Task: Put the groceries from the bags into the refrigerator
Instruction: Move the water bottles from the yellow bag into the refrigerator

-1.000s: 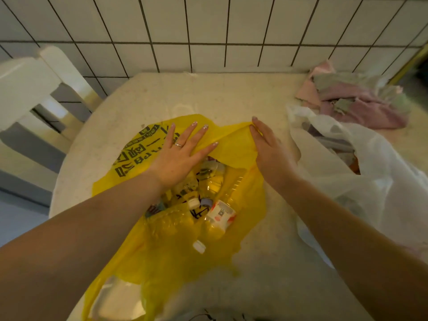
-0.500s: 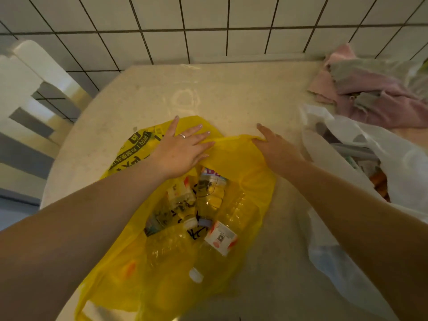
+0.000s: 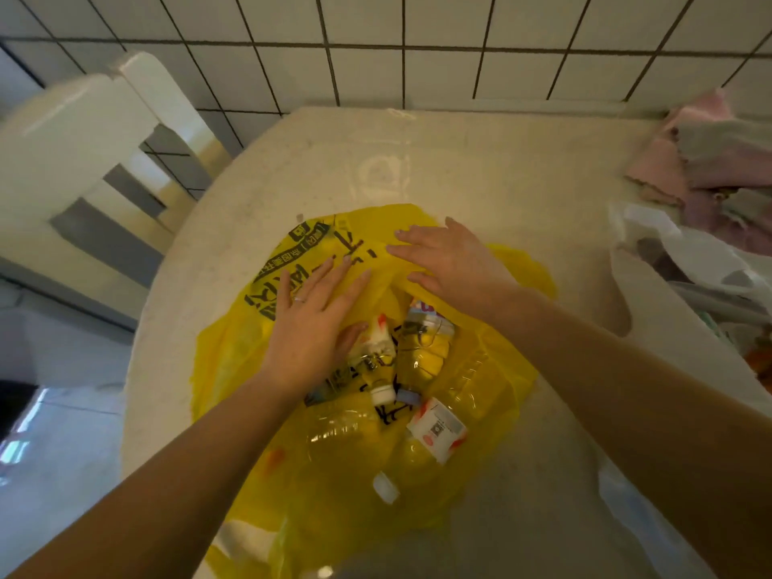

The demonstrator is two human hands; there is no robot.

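Note:
A yellow plastic bag (image 3: 234,353) with black print lies open on the speckled table (image 3: 417,160). Inside it lie several clear plastic bottles (image 3: 422,353) with white caps and red-and-white labels. My left hand (image 3: 311,323) lies flat with straight fingers on the bag's far left flap, its thumb beside a bottle. At the bag's far edge my right hand (image 3: 449,261) presses flat on the yellow plastic, fingers spread and pointing left. Neither hand holds a bottle.
A white plastic bag (image 3: 685,261) with items inside sits at the right edge. Pink and grey cloths (image 3: 710,160) are heaped at the back right. A white chair (image 3: 83,140) stands left of the table, a tiled wall (image 3: 417,48) behind it.
My right hand has slid left across the bag's far edge, closer to my left hand. My left hand stays flat on the flap. The view has shifted a little to the left.

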